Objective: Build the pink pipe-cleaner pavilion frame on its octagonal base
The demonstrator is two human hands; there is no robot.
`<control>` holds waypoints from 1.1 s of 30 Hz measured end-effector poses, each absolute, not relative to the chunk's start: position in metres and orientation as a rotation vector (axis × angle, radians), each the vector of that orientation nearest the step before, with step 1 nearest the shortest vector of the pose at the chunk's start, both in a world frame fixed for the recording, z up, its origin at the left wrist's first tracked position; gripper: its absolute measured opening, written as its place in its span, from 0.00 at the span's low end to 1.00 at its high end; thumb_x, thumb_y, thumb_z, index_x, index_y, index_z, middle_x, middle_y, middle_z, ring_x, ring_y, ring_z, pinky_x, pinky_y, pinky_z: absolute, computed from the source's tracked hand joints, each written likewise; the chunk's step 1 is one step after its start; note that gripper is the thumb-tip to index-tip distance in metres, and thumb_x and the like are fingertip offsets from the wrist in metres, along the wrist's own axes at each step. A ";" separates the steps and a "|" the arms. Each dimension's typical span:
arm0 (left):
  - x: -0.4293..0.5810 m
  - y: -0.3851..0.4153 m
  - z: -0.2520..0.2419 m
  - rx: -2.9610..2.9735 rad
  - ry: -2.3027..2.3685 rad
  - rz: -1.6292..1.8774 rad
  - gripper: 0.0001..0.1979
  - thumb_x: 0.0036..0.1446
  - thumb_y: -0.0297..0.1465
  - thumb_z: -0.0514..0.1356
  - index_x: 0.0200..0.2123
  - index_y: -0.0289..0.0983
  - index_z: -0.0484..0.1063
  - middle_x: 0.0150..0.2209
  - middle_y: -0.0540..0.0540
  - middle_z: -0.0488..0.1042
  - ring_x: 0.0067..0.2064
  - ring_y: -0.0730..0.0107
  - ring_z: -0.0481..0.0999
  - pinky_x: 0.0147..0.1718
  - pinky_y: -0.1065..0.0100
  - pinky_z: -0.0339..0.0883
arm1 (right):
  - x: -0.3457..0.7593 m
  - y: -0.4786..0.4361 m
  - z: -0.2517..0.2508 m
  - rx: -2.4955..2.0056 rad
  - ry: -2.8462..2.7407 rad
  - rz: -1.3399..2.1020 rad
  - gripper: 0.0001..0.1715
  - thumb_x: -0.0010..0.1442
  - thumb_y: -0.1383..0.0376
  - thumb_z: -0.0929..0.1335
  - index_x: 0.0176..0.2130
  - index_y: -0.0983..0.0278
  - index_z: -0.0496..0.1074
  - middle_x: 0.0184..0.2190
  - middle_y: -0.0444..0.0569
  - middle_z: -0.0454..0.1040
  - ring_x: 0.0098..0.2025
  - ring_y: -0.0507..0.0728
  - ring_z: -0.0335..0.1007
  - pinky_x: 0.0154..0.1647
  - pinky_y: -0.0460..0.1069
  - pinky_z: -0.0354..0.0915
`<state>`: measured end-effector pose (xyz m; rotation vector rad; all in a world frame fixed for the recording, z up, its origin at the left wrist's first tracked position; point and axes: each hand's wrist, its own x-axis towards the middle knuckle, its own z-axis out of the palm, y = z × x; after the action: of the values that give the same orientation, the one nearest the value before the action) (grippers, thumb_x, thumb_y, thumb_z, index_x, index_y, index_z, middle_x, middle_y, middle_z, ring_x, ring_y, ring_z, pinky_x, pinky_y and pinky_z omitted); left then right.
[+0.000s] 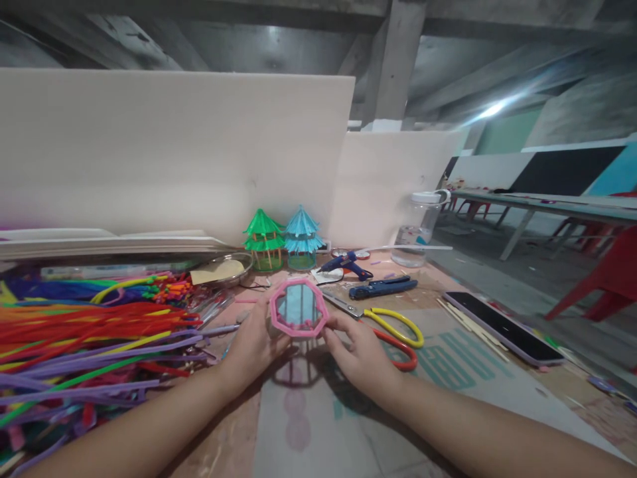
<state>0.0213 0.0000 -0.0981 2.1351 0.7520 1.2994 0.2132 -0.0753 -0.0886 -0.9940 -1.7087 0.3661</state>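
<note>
Gripping w/ L hand [255, 342] & R hand [361, 350]: pink octagonal frame [297, 330], held over printed sheet [348, 445].
Frame looked abt done, no roof on yet; beyond, nr glue gun [351, 265], green mini pavilion [263, 240] & blue mini pavilion [301, 238] stood roofed.

Large green characters [452, 372] stand on the pale sheet [368, 431], too blurred and distorted to read for certain; no other lettering is legible.
</note>
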 end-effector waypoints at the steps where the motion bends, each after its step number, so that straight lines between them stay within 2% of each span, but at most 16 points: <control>1: 0.022 -0.001 -0.096 2.185 0.770 1.301 0.29 0.51 0.33 0.65 0.56 0.42 0.62 0.53 0.40 0.70 0.56 0.53 0.70 0.57 0.47 0.64 | 0.213 -0.075 -0.089 -1.002 -1.671 0.388 0.08 0.60 0.67 0.62 0.36 0.63 0.69 0.34 0.49 0.78 0.36 0.56 0.75 0.37 0.49 0.70; 3: 0.022 -0.004 -0.091 2.301 0.791 1.303 0.30 0.51 0.32 0.64 0.57 0.41 0.60 0.56 0.39 0.67 0.56 0.52 0.69 0.57 0.47 0.63 | 0.212 -0.073 -0.091 -1.007 -1.593 0.398 0.03 0.60 0.66 0.63 0.37 0.62 0.65 0.31 0.48 0.75 0.34 0.54 0.73 0.34 0.48 0.70; 7: 0.022 -0.008 -0.086 2.452 0.702 1.273 0.28 0.55 0.32 0.60 0.58 0.39 0.58 0.56 0.37 0.66 0.58 0.52 0.67 0.57 0.47 0.63 | 0.211 -0.069 -0.094 -0.973 -1.588 0.405 0.15 0.58 0.67 0.64 0.47 0.63 0.62 0.31 0.46 0.73 0.31 0.53 0.70 0.33 0.48 0.69; 9: 0.022 -0.009 -0.086 2.487 0.686 1.276 0.28 0.55 0.31 0.59 0.58 0.38 0.58 0.56 0.36 0.66 0.59 0.51 0.66 0.58 0.47 0.62 | 0.212 -0.068 -0.093 -0.994 -1.621 0.419 0.18 0.58 0.67 0.64 0.50 0.63 0.63 0.31 0.46 0.73 0.31 0.53 0.69 0.33 0.48 0.68; 14: 0.023 -0.008 -0.086 2.517 0.639 1.301 0.29 0.55 0.29 0.58 0.60 0.39 0.55 0.57 0.37 0.66 0.58 0.53 0.67 0.57 0.48 0.64 | 0.215 -0.069 -0.090 -1.064 -1.718 0.389 0.07 0.56 0.68 0.64 0.36 0.62 0.70 0.32 0.48 0.76 0.35 0.56 0.72 0.38 0.50 0.68; 19: 0.025 -0.004 -0.085 2.461 0.678 1.184 0.25 0.58 0.32 0.58 0.58 0.39 0.59 0.55 0.37 0.68 0.56 0.53 0.70 0.56 0.50 0.65 | 0.215 -0.071 -0.090 -1.099 -1.736 0.373 0.04 0.56 0.67 0.63 0.32 0.62 0.67 0.29 0.47 0.74 0.33 0.56 0.71 0.36 0.50 0.67; 22: 0.025 -0.002 -0.087 2.365 0.675 1.160 0.22 0.59 0.33 0.57 0.57 0.39 0.61 0.52 0.38 0.71 0.54 0.54 0.72 0.54 0.51 0.68 | 0.214 -0.070 -0.092 -1.044 -1.635 0.382 0.03 0.56 0.67 0.62 0.34 0.61 0.62 0.29 0.45 0.70 0.31 0.54 0.69 0.34 0.49 0.67; 26: 0.026 -0.004 -0.091 2.250 0.665 1.116 0.25 0.60 0.33 0.56 0.60 0.44 0.58 0.58 0.40 0.68 0.58 0.55 0.70 0.55 0.52 0.68 | 0.215 -0.068 -0.092 -1.048 -1.586 0.497 0.14 0.57 0.66 0.63 0.45 0.62 0.61 0.28 0.42 0.67 0.29 0.53 0.67 0.31 0.47 0.66; 30: 0.026 -0.004 -0.096 2.076 0.683 1.123 0.30 0.60 0.32 0.55 0.65 0.47 0.52 0.63 0.42 0.62 0.60 0.57 0.68 0.52 0.57 0.71 | 0.217 -0.068 -0.093 -1.085 -1.590 0.507 0.11 0.58 0.65 0.64 0.43 0.62 0.63 0.29 0.45 0.70 0.30 0.53 0.68 0.32 0.48 0.67; 33: 0.025 -0.002 -0.099 2.104 0.707 1.112 0.30 0.60 0.31 0.55 0.64 0.47 0.54 0.62 0.42 0.65 0.58 0.58 0.70 0.51 0.59 0.73 | 0.218 -0.069 -0.093 -1.101 -1.586 0.507 0.15 0.57 0.65 0.65 0.46 0.62 0.65 0.30 0.46 0.72 0.31 0.54 0.69 0.32 0.48 0.68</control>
<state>0.0253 -0.0018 -0.0986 2.1042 0.7073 1.1118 0.2179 -0.0688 -0.0931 -1.1008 -1.5861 0.5070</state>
